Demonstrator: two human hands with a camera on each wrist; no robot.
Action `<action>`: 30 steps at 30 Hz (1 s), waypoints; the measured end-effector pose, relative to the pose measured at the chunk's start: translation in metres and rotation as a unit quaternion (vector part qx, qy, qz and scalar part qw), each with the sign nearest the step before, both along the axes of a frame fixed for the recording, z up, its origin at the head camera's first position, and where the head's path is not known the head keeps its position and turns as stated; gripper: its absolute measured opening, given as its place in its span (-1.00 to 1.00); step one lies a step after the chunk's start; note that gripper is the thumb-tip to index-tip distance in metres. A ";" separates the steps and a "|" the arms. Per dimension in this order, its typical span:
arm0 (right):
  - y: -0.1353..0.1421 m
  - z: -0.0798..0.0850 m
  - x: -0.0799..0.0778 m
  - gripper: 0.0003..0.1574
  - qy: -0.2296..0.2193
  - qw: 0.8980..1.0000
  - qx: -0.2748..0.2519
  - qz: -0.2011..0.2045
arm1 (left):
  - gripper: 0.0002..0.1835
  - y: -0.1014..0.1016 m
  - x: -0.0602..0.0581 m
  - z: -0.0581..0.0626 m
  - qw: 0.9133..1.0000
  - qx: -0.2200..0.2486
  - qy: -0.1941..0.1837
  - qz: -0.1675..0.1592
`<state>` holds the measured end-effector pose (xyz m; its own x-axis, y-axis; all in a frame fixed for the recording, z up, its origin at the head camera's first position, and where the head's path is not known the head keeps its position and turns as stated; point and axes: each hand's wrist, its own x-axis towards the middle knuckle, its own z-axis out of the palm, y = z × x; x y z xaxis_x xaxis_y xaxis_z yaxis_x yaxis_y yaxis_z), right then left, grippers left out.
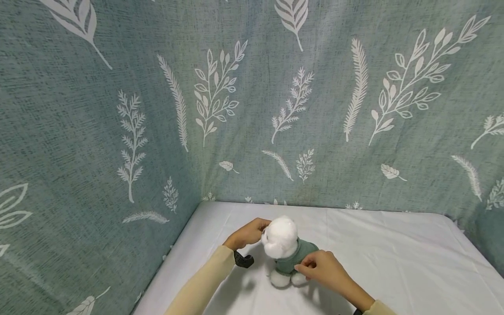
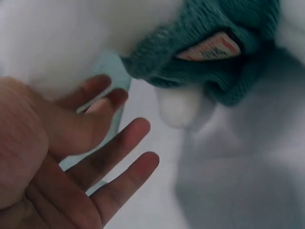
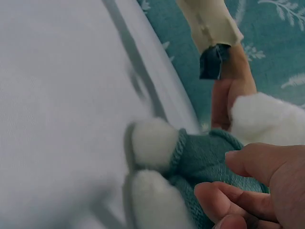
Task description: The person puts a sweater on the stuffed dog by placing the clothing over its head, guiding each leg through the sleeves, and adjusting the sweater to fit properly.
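Observation:
A white plush toy in a knitted green sweater sits on the white surface, its head toward the left. My left hand is at the side of its head, partly hidden behind it. In the left wrist view, the fingers are spread and relaxed beside white fur, thumb near the fingertips. A printed label shows on the sweater. By the sweater's lower part is my right hand, fingers loosely bent. The right wrist view shows thumb and forefinger apart over the knit; contact is hard to tell.
A white cloth covers the flat surface. Green fabric with white leaf prints hangs at the back and left sides. A black strap sits at the left wrist.

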<state>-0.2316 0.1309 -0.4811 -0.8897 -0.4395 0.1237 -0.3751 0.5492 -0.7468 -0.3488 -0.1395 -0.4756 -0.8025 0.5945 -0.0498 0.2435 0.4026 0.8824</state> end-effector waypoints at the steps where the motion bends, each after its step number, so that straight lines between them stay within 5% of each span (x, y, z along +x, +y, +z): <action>1: -0.001 -0.001 0.001 -0.64 -0.006 1.000 -0.003 0.000 | -0.57 0.000 0.000 -0.002 1.000 -0.003 0.004 -0.007; 12: -0.011 -0.007 0.005 -0.61 -0.035 0.999 -0.023 -0.021 | -0.83 0.005 -0.006 -0.014 0.995 -0.055 0.060 -0.050; 23: -0.013 -0.008 0.006 -0.59 -0.035 0.997 -0.036 -0.065 | -0.56 0.009 0.001 -0.013 0.994 -0.059 0.076 -0.058; 30: -0.009 -0.004 0.003 -0.62 -0.018 0.994 -0.021 -0.102 | -0.73 0.013 0.004 -0.014 0.990 -0.063 0.108 -0.064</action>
